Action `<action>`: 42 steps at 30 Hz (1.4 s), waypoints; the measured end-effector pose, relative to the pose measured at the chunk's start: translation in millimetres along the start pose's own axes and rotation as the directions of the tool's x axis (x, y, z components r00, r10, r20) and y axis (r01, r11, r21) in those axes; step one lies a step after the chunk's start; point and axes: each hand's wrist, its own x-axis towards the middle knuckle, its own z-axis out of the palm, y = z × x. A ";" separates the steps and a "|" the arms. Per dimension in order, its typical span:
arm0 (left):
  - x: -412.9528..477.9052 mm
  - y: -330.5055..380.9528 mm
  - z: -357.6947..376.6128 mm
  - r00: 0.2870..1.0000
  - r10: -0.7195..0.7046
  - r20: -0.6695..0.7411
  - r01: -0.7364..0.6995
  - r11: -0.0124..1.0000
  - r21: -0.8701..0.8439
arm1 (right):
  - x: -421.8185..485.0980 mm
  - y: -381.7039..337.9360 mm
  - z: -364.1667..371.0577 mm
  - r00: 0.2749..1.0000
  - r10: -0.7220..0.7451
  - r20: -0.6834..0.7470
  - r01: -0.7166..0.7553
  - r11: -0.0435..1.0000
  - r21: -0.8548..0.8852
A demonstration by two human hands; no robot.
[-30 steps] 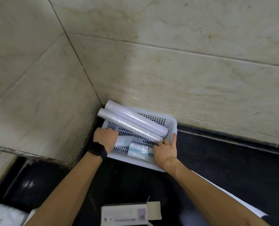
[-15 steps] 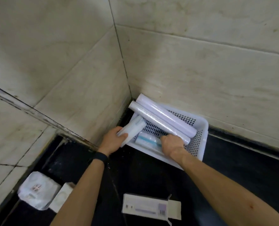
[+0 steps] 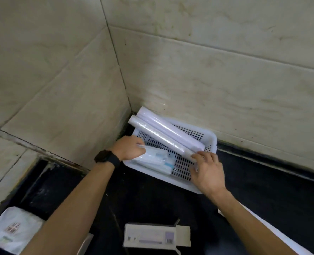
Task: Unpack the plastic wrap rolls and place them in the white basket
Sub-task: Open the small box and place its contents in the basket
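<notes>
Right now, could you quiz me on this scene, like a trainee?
1. True or false: the two long rolls stick out over the white basket rim.
2. Which hand wears the black watch: A left, B right?
3. What lies open on the dark counter near the camera?

Key: 1 true. 2 A; the left hand grips a wrapped short roll, the right hand touches the long rolls. 3 an empty carton.

No text is being shown clearly enough to be read. Blurred print and small barcode-like marks are being carried by the open white box (image 3: 153, 237), and an illegible dark logo is being shown on the white packet (image 3: 14, 230) lower left.
</notes>
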 end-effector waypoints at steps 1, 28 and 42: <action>6.8 7.1 3.6 0.999 0.010 0.032 -0.011 0.999 0.032 | -9.3 8.7 0.5 0.998 0.062 -0.027 -0.061 0.997 0.037; 33.7 42.0 60.7 0.976 0.132 0.171 -0.205 0.817 0.539 | -38.3 26.0 30.6 0.964 0.240 0.112 -0.263 0.832 0.489; 20.6 50.8 63.1 0.992 0.093 0.089 -0.124 0.883 0.453 | -39.1 28.2 28.4 0.957 0.240 0.163 -0.289 0.839 0.460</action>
